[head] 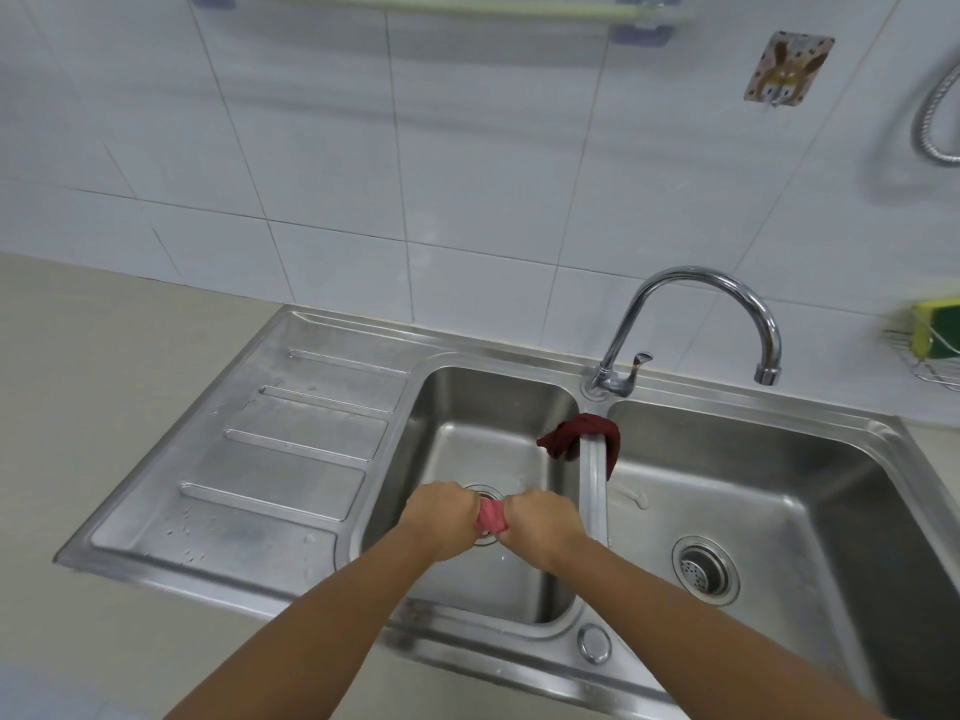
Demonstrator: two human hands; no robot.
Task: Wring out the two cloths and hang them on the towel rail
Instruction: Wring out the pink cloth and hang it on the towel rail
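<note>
Both my hands clench pink cloth [491,516] over left basin [519,407]: left hand [442,514], right hand [543,522]. Dark red cloth [582,433] drapes sink divider [595,485], one o'clock. Towel rail [441,7] twelve o'clock.

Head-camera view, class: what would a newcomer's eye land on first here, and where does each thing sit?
First, the left hand and right hand gripping a twisted pink cloth over the left basin. Next, the dark red cloth draped over the divider between the basins, below the curved tap. The towel rail sits bare, high on the tiled wall.
</note>
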